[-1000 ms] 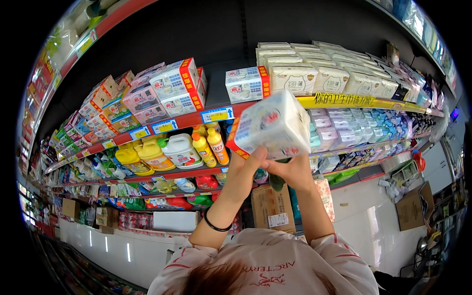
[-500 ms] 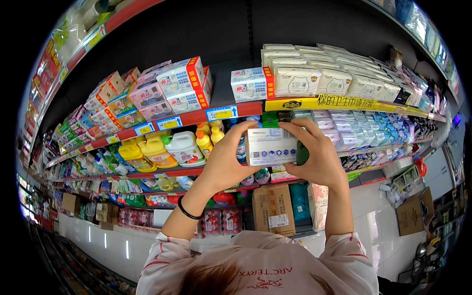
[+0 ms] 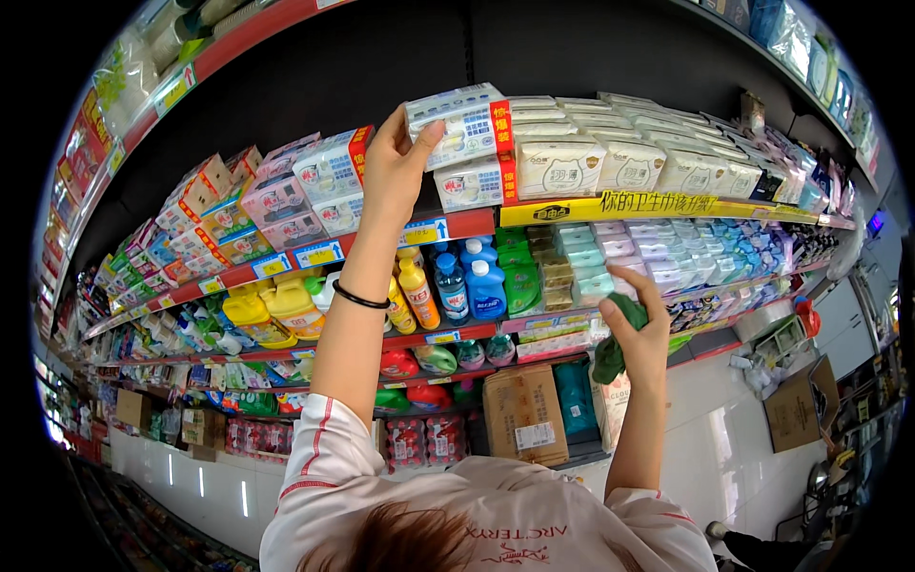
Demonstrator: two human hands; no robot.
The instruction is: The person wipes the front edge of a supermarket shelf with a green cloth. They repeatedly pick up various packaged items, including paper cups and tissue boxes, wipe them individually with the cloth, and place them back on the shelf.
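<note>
My left hand point(image 3: 396, 164) grips the left end of a white-and-blue box point(image 3: 457, 129) with a red band, thumb on its front. That box sits on or just above a similar box point(image 3: 467, 185) on the upper shelf, its right end close to stacked white sanitary-pad packs point(image 3: 560, 167). Lower and to the right, my right hand point(image 3: 640, 324) is closed around a crumpled dark green cloth point(image 3: 610, 355). It is held in front of the shelf with pastel packs point(image 3: 610, 234).
More boxed packs point(image 3: 329, 176) stand left of a gap on the upper shelf. Bottles of detergent point(image 3: 486, 286) line the shelf below. A brown carton point(image 3: 524, 415) sits low in the middle, and an open carton point(image 3: 805, 405) lies on the floor at right.
My left hand has raised the box from in front of me to the upper shelf, over the similar box. My right hand has let go of it and dropped lower with the green cloth.
</note>
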